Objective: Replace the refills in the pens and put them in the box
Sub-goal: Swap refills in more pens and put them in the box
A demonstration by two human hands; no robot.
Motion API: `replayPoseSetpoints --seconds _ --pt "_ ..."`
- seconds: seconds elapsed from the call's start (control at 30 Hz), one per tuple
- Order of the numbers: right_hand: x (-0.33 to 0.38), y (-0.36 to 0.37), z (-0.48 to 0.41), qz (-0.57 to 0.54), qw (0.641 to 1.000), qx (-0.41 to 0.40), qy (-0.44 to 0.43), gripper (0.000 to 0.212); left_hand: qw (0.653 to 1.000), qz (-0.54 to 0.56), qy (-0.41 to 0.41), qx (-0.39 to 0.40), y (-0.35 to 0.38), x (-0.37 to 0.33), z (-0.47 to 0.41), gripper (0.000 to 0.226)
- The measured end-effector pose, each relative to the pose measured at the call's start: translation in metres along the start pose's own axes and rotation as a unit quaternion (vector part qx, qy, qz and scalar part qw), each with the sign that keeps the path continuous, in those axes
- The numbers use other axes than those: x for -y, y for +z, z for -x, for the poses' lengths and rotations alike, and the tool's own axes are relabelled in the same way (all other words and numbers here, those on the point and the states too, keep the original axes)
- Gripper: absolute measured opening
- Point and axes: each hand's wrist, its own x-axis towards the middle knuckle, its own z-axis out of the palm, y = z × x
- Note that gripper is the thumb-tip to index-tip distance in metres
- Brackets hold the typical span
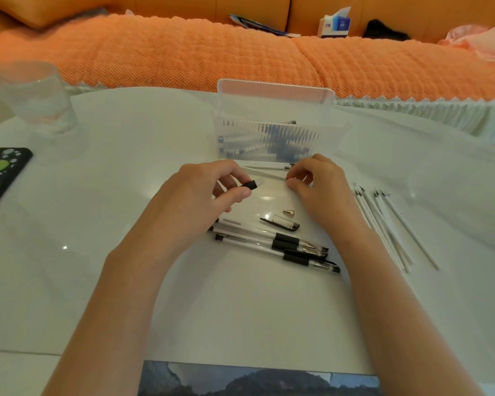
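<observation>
My left hand (209,190) grips a clear pen barrel (253,184) with a black rubber grip, its open end pointing right. My right hand (316,184) pinches the dark tip of a white refill (269,174) that lies between the hands. A second white refill (265,166) lies just behind it. The clear ribbed plastic box (275,130) stands open behind my hands with several pens inside. On the table below my hands lie a metal tip cone (288,212), a clear pen cap (282,222) and three capped pens (277,247).
Several white refills (389,227) lie fanned out right of my right wrist. A clear glass (35,98) stands far left, a dark patterned object (0,175) at the left edge. A picture (257,378) lies at the near edge. An orange sofa is behind the table.
</observation>
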Motion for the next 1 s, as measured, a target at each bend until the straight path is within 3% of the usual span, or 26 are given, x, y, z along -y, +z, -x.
replayPoseSetpoints --seconds 0.3,0.57,1.0 --pt "0.006 -0.007 0.004 -0.010 0.999 0.019 0.030 0.005 0.998 0.008 -0.004 -0.063 -0.002 0.003 -0.003 0.004" --pt "0.014 -0.043 0.022 -0.163 0.985 -0.025 0.048 0.014 0.992 0.022 -0.002 -0.128 -0.011 0.006 -0.005 0.005" --pt "0.011 -0.049 0.026 -0.173 0.984 -0.003 0.034 0.017 0.987 0.020 -0.009 -0.157 -0.017 0.010 -0.004 0.007"
